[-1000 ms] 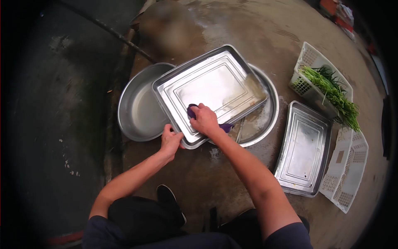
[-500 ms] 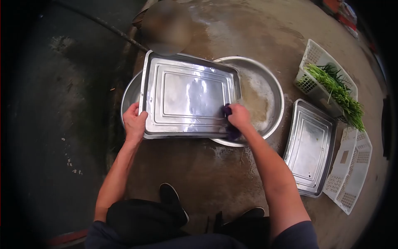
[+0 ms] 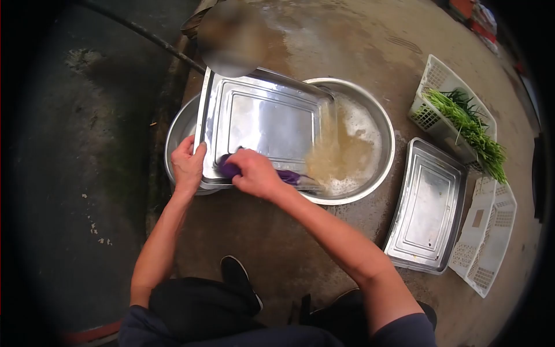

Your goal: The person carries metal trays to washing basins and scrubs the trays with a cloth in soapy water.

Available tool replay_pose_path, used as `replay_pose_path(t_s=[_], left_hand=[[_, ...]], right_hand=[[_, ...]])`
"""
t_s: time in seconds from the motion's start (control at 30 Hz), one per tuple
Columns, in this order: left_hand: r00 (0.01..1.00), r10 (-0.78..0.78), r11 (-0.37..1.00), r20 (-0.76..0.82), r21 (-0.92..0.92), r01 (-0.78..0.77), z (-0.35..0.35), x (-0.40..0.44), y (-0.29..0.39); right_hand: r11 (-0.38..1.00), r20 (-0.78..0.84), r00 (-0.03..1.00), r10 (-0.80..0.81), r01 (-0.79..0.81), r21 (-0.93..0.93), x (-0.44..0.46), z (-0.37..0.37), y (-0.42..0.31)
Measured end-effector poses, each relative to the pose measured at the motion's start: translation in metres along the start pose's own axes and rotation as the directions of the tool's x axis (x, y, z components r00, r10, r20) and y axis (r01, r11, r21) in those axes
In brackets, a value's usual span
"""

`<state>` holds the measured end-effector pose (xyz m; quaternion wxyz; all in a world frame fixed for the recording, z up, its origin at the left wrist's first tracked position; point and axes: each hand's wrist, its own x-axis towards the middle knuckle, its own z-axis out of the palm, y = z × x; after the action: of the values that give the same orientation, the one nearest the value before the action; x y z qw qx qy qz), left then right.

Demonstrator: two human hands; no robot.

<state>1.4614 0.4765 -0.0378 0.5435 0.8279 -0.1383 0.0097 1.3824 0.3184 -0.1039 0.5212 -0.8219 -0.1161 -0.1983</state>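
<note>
My left hand (image 3: 188,165) is closed on the left rim of a shiny rectangular metal tray (image 3: 266,124). The tray tilts, its right end dipping into soapy, brownish water in a round metal basin (image 3: 388,139). A dark purple cloth (image 3: 230,168) is bunched under my right hand (image 3: 257,173), pressed to the tray near its lower left corner. The cloth's loose end trails right along the tray's near edge. Beneath the tray's left side a second round metal basin (image 3: 176,130) shows in part.
To the right, another metal tray (image 3: 428,205) lies on the wet ground. Beside it are a white plastic basket (image 3: 457,81) holding green leafy stalks (image 3: 462,118) and another white basket (image 3: 488,237). A dark pole (image 3: 139,32) runs at upper left. A blurred round patch hides part of the top.
My right hand has swept the purple cloth from the tray's right end to its lower left corner. The tray's right end has dropped into the basin water, which looks stirred.
</note>
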Motion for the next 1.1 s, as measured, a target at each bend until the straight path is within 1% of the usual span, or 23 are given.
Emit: replay_pose_path(t_s=[0.03, 0.1, 0.17, 0.23, 0.27, 0.33, 0.37, 0.4, 0.43, 0.5, 0.53, 0.6, 0.63, 0.7, 0.73, 0.77, 0.8, 0.83, 0.9, 0.97, 1.0, 1.03, 1.1], left_hand=[[1.0, 0.0, 1.0, 0.004, -0.002, 0.0, 0.0, 0.0, -0.001], [1.0, -0.019, 0.999, 0.008, -0.035, 0.019, -0.004, 0.0, 0.001], [1.0, -0.009, 1.0, 0.002, -0.028, 0.009, -0.006, 0.004, 0.004], [1.0, 0.011, 0.998, 0.014, -0.068, -0.01, -0.006, 0.006, 0.006], [0.999, 0.033, 0.998, 0.01, -0.058, -0.032, -0.006, 0.007, 0.002], [0.999, 0.042, 0.999, -0.012, -0.022, -0.042, -0.007, 0.007, -0.005], [0.998, 0.052, 0.999, -0.03, 0.009, -0.052, -0.007, 0.007, -0.005], [0.997, 0.062, 0.995, -0.05, 0.084, -0.058, -0.006, 0.003, 0.0], [0.996, 0.06, 0.995, -0.071, 0.089, -0.053, -0.003, 0.002, -0.003], [0.997, 0.03, 0.999, -0.076, 0.046, -0.026, 0.0, 0.001, -0.002], [0.996, 0.03, 0.999, -0.079, 0.047, -0.026, 0.0, 0.001, -0.003], [0.997, 0.031, 0.992, -0.075, 0.121, -0.021, 0.0, -0.001, -0.004], [0.997, 0.032, 0.992, -0.076, 0.124, -0.023, 0.0, -0.003, -0.003], [0.998, 0.004, 0.992, -0.057, 0.129, 0.004, 0.0, -0.005, 0.0], [0.998, 0.007, 0.991, -0.06, 0.133, 0.001, -0.001, -0.006, -0.002], [0.999, 0.005, 0.99, -0.049, 0.139, 0.002, -0.002, -0.007, -0.005], [0.999, 0.004, 0.989, -0.038, 0.146, 0.002, -0.004, -0.009, -0.007], [0.999, 0.034, 0.997, -0.022, 0.075, -0.032, 0.001, -0.014, 0.003], [1.0, -0.007, 0.999, -0.024, 0.044, 0.008, 0.002, -0.017, 0.007], [0.99, -0.111, 0.992, 0.087, 0.073, 0.105, -0.001, -0.023, 0.017], [0.991, -0.059, 0.996, 0.121, -0.066, 0.067, 0.001, -0.025, 0.011], [0.986, -0.063, 0.989, 0.156, -0.121, 0.083, 0.002, -0.027, 0.012], [0.983, -0.086, 0.974, 0.164, -0.195, 0.117, 0.005, -0.033, 0.019]], right_hand=[[0.996, 0.083, 0.996, 0.031, -0.024, -0.083, 0.001, 0.002, -0.005], [0.999, 0.05, 0.997, 0.051, -0.05, -0.013, -0.002, -0.001, 0.005], [0.974, 0.013, 0.988, 0.152, -0.148, -0.173, -0.017, -0.01, 0.033], [0.9, 0.048, 0.934, 0.353, -0.325, -0.29, -0.039, -0.038, 0.056], [0.867, 0.052, 0.919, 0.39, -0.347, -0.357, -0.055, -0.048, 0.085], [0.739, 0.066, 0.829, 0.556, -0.456, -0.496, -0.08, -0.072, 0.109], [0.71, 0.053, 0.81, 0.584, -0.478, -0.517, -0.089, -0.079, 0.119], [0.68, 0.041, 0.791, 0.61, -0.496, -0.54, -0.09, -0.082, 0.12], [0.684, 0.045, 0.794, 0.606, -0.492, -0.538, -0.087, -0.079, 0.122], [0.675, -0.017, 0.766, 0.643, -0.576, -0.461, -0.079, -0.075, 0.123], [0.677, -0.014, 0.768, 0.641, -0.573, -0.461, -0.068, -0.073, 0.114], [0.824, -0.06, 0.858, 0.511, -0.508, -0.251, -0.042, -0.055, 0.093], [0.895, -0.075, 0.909, 0.41, -0.417, -0.162, -0.03, -0.041, 0.088], [0.939, -0.022, 0.94, 0.341, -0.339, 0.051, 0.001, -0.022, 0.054], [0.928, -0.035, 0.947, 0.32, -0.306, 0.211, 0.014, -0.011, 0.033], [0.917, -0.116, 0.957, 0.267, -0.215, 0.334, 0.027, 0.003, 0.016], [0.886, -0.152, 0.947, 0.282, -0.196, 0.42, 0.037, 0.013, 0.001], [0.829, -0.164, 0.941, 0.296, -0.168, 0.533, 0.049, 0.025, -0.008], [0.762, -0.109, 0.895, 0.433, -0.299, 0.574, 0.057, 0.021, -0.023], [0.602, -0.137, 0.831, 0.54, -0.267, 0.753, 0.061, 0.031, -0.014], [0.58, -0.137, 0.835, 0.534, -0.243, 0.777, 0.063, 0.026, -0.014], [0.625, -0.169, 0.829, 0.533, -0.252, 0.739, 0.065, 0.018, -0.02], [0.718, -0.243, 0.82, 0.518, -0.261, 0.646, 0.075, 0.009, -0.02]])
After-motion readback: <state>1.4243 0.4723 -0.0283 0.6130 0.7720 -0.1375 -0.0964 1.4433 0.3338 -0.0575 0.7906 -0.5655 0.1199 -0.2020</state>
